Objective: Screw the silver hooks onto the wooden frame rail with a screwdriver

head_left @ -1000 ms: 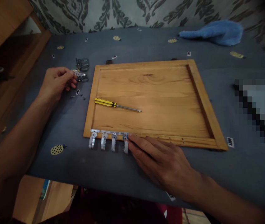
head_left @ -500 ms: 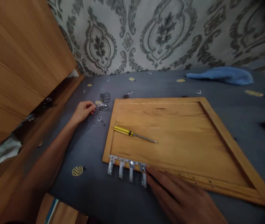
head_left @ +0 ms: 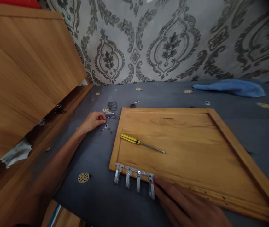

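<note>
A wooden panel [head_left: 186, 142] lies flat on the grey cloth-covered table [head_left: 96, 164]. Several metal hooks [head_left: 134, 179] are screwed along its near left edge. My right hand [head_left: 184, 208] rests with fingers stretched out, fingertips touching the rightmost hook. My left hand [head_left: 93, 121] reaches to the far left, fingers curled together beside a pile of loose metal hooks [head_left: 110, 110] and small screws [head_left: 108, 127]; what the fingers pinch is too small to make out. A yellow-and-black screwdriver [head_left: 141, 143] lies on the panel.
A wooden cabinet [head_left: 23, 78] stands at the left, with a shelf holding small items. A blue cloth [head_left: 231, 87] lies at the back right by the patterned wall. Small labels dot the tablecloth.
The camera has tilted up, so wall and cabinet show more. My left hand stays by the loose hooks with fingers curling in. My right hand keeps its place at the rightmost hook.
</note>
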A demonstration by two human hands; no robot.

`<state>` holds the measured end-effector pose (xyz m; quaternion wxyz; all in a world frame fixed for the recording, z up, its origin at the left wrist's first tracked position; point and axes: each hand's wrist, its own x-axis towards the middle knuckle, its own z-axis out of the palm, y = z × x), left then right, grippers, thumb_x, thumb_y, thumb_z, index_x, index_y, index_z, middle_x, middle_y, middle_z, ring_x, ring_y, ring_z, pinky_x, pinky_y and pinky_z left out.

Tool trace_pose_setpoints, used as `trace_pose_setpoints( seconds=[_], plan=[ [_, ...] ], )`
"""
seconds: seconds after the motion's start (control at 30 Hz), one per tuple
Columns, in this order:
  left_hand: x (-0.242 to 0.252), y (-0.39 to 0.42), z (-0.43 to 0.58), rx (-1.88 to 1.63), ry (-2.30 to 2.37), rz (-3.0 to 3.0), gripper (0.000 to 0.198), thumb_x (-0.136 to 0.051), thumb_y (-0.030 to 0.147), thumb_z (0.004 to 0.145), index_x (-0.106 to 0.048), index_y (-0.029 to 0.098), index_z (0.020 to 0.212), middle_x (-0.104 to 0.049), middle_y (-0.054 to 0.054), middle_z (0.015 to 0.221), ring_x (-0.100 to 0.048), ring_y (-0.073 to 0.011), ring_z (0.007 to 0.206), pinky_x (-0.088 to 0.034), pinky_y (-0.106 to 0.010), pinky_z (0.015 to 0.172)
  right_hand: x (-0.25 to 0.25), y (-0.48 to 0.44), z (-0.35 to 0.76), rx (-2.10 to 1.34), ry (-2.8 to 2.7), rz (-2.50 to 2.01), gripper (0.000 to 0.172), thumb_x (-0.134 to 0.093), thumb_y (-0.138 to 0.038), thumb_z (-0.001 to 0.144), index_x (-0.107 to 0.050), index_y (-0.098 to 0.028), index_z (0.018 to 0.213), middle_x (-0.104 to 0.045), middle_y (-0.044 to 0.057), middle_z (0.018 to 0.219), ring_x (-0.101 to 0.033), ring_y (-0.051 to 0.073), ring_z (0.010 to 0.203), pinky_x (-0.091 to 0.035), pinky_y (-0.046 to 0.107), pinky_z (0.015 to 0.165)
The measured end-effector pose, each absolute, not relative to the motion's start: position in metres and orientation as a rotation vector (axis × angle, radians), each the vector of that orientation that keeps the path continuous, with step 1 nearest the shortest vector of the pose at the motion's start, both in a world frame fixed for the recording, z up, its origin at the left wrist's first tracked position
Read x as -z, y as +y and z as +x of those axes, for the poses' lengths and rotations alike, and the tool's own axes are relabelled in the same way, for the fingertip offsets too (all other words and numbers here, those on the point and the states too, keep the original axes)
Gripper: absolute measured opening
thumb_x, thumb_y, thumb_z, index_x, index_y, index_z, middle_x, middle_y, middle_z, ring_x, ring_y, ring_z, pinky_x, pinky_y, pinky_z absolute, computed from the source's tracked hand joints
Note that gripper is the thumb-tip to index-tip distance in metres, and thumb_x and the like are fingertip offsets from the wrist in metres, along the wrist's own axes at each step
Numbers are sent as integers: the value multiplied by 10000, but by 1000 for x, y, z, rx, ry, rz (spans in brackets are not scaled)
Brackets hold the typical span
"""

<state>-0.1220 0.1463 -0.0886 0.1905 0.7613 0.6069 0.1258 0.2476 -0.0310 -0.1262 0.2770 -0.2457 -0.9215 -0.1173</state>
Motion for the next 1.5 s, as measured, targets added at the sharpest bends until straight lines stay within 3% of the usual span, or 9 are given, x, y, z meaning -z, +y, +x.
trace_pose_setpoints(
  seconds=[0.43,0.73,0.87,1.07,1.5],
  plan=[
    [67,131,-104,-341,1858,2119,283,-560,354,887,-580,134,1063,-610,-72,1064,-605,-170,948,-541,-371,838,101,-39,244,87,-2611,-799,314,-411,-55,903,-606,-108,1143,-641,109,1162,-627,184,920,-562,321,706],
    [35,95,-45,-546,1439,1995,141,-657,257,787,-666,146,874,-613,10,690,-557,-90,601,-487,-221,600,99,-40,242,93,-2574,-816,278,-391,-99,946,-602,-99,1128,-651,93,1135,-619,187,935,-540,309,686],
    [29,63,-4,-490,1188,1921,119,-674,285,730,-690,188,797,-671,-1,762,-621,-128,712,-507,-222,646,98,-41,241,88,-2566,-813,263,-407,-108,946,-616,-100,1107,-654,93,1133,-624,187,906,-541,322,682],
    [29,39,30,-290,977,1935,76,-618,222,760,-681,183,772,-653,19,673,-572,-84,596,-448,-174,537,95,-40,239,79,-2581,-826,286,-379,-131,959,-636,-109,1082,-653,97,1133,-626,184,880,-546,321,664],
    [41,37,32,-96,915,2146,85,-580,197,822,-665,196,816,-661,30,725,-571,-81,638,-395,-191,576,95,-38,238,61,-2558,-847,268,-399,-122,945,-644,-107,1053,-666,89,1062,-627,169,812,-533,296,620]
  ],
)
